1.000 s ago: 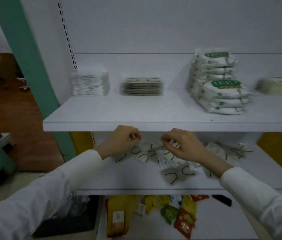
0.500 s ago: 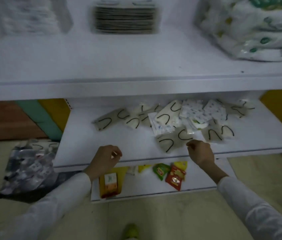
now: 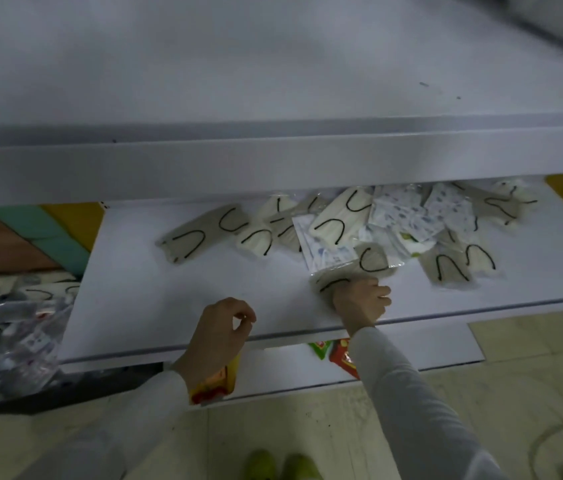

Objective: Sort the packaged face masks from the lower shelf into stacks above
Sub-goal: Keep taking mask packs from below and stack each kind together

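White long sleeves (image 3: 404,393) run to the wrists of left hand (image 3: 219,336) and right hand (image 3: 361,301); shoes (image 3: 280,465) are yellow-green.

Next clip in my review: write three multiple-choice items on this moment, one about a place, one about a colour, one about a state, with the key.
1. Where does the loose mask pile lie?
A. on the floor
B. on the lower shelf, toward its back right
C. on the upper shelf

2. What colour are the ear loops on the beige masks?
A. red
B. white
C. black

3. What is the right hand doing?
A. gripping a mask packet at the pile's near edge
B. hanging open beside the shelf
C. holding a bottle

Key:
1 B, the packets lie spread on the lower white board.
2 C, dark curved loops show through the clear wrappers.
3 A, its fingers curl over the packet's near corner.
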Tool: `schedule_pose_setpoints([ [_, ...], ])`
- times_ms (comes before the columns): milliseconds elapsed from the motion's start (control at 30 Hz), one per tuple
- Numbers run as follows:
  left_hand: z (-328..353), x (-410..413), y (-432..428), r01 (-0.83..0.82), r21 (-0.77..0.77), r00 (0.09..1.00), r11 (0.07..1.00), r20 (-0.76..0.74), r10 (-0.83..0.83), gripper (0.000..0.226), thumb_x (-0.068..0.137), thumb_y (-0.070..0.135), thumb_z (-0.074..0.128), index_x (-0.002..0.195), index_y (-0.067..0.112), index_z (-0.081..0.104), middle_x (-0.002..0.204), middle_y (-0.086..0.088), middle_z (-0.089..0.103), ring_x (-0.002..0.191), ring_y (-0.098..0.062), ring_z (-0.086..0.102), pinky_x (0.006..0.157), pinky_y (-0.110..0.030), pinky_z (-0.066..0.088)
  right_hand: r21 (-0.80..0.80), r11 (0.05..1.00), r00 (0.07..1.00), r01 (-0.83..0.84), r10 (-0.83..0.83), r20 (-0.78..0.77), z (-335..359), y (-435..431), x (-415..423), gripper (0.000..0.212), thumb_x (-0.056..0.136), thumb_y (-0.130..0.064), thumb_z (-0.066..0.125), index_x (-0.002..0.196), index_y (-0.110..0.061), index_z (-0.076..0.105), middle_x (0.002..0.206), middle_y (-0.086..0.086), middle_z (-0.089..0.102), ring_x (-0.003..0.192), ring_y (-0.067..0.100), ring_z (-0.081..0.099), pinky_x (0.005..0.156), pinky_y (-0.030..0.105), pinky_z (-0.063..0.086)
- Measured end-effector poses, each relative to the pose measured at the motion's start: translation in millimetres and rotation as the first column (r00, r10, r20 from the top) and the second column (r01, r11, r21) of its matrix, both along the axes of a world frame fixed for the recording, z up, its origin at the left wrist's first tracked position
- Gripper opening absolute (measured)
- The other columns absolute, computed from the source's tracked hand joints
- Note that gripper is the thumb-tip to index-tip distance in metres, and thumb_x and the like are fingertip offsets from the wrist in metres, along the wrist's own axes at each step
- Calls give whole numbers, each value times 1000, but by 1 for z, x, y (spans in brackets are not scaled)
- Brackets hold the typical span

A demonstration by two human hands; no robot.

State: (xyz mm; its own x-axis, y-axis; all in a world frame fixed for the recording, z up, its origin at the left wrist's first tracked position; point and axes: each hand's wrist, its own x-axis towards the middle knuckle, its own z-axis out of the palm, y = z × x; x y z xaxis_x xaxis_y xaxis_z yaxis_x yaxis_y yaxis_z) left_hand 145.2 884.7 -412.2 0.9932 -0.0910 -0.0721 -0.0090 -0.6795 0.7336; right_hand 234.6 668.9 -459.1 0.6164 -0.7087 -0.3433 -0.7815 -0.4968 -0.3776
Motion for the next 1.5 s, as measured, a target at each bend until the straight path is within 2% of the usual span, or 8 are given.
schedule_pose_setpoints([
  [333, -23, -7, -5, 19, -6, 998, 1000, -62, -19, 18, 84, -3, 58, 84, 11, 70, 86, -2, 66, 77, -5, 60, 70, -13, 46, 382, 903, 968, 195, -240, 75, 13, -16, -11, 49, 87, -12, 61, 127, -2, 34, 121, 20, 55, 109, 35, 56, 87, 40, 49],
  [433, -26, -3, -9, -22, -48, 986, 999, -165, 14, 17, 88, 1, 56, 92, 13, 67, 93, -1, 65, 85, -16, 61, 67, -8, 42, 622, 758, 978, 199, -197, -72, 9, -24, -40, 34, 78, -8, 69, 107, 3, 56, 103, 20, 62, 90, 33, 60, 64, 38, 54],
  [633, -32, 7, -9, -361, -235, 773, 903, -616, 149, 51, 76, 54, 62, 110, 16, 58, 104, 1, 64, 94, -15, 62, 76, -26, 51, 915, 394, 995, 89, -82, -62, 13, 31, -93, 30, 63, 7, 70, 92, 10, 64, 98, 24, 68, 94, 41, 64, 90, 53, 51],
  [767, -23, 8, 22, -536, -393, 743, 747, -640, 196, 19, 82, 23, 69, 96, 9, 69, 97, -12, 71, 91, -24, 66, 72, -29, 52, 936, 342, 991, -85, 128, 43, 27, 86, -83, 30, 62, 6, 72, 91, 6, 67, 96, 21, 70, 91, 38, 66, 84, 47, 55],
  [933, -3, 5, 89, -650, -474, 754, 595, -500, 426, 10, 85, 0, 61, 92, 5, 66, 89, -11, 69, 84, -25, 64, 70, -30, 53, 847, 420, 915, -327, 364, 172, 35, 151, -31, 25, 82, -31, 71, 94, -9, 68, 90, 4, 70, 85, 20, 65, 80, 33, 54],
  [1033, 4, 10, 132, -715, -415, 699, 562, -404, 591, 12, 85, 1, 58, 95, 7, 61, 92, -10, 65, 85, -25, 61, 71, -32, 51, 437, 624, 750, -648, 621, 226, 12, 196, 18, 38, 92, -37, 52, 120, -12, 60, 113, 7, 63, 106, 23, 57, 93, 32, 44],
  [1200, 6, 19, 184, -780, -416, 608, 467, -326, 724, 23, 85, 0, 55, 107, 2, 60, 94, -11, 64, 77, -20, 61, 62, -25, 47, -244, 170, 162, -955, 985, 53, -24, 252, 67, 48, 96, -33, 41, 141, -17, 37, 139, 10, 44, 127, 33, 37, 103, 41, 30],
  [1500, -6, 3, 194, -770, -442, 618, 460, -334, 712, 19, 84, -2, 56, 101, 7, 60, 87, -4, 65, 81, -20, 62, 65, -28, 50, -312, -47, -42, -949, 999, -22, -36, 237, 50, 43, 95, -41, 30, 130, -30, 51, 139, -3, 44, 128, 30, 34, 99, 48, 29],
])
